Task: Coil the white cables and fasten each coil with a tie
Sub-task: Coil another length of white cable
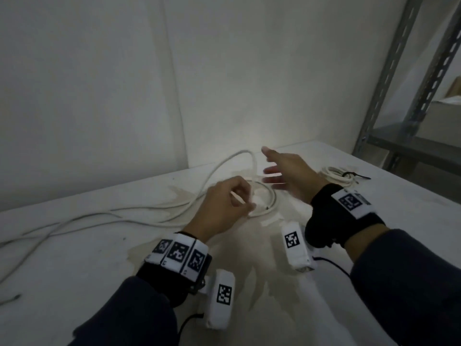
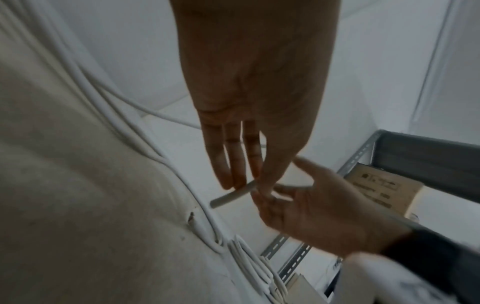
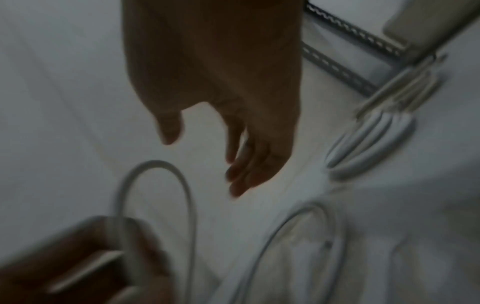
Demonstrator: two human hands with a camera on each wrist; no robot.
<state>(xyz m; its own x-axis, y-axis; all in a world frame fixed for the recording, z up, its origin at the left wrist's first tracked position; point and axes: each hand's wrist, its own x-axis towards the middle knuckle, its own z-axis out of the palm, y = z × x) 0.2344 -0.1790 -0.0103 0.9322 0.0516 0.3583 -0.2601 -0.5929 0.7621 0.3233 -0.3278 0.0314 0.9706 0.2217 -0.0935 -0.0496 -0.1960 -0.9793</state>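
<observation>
The left hand [image 1: 219, 206] is raised just above the worktop [image 1: 74, 250] at about 6 o'clock of the head view, and its fingers [image 2: 228, 164] pinch the white cable [image 1: 139, 211] close to its cut end; the left wrist view shows that short end [image 2: 231, 195] sticking out past the fingertips. From the pinch the cable rises in an upright loop [image 1: 239, 156] toward 12 o'clock, and a second, flatter loop [image 1: 269, 196] lies on the worktop just at 3 o'clock of the hand. The rest of the cable trails in several strands toward 9 o'clock across the worktop and runs off the left edge of the view. The right hand [image 1: 291, 176] hovers just at 3 o'clock of the upright loop with its fingers [image 3: 241, 174] straight and slightly spread, holding nothing; the right wrist view, though blurred, shows a gap between them and the loop. At 2 o'clock, well apart from both hands, a finished coil [image 1: 336, 174] lies on the worktop with a black tie [image 1: 354, 174] around it. A grey metal rack [image 1: 409, 96] stands past the worktop's far right corner against the pale wall [image 1: 124, 71]
</observation>
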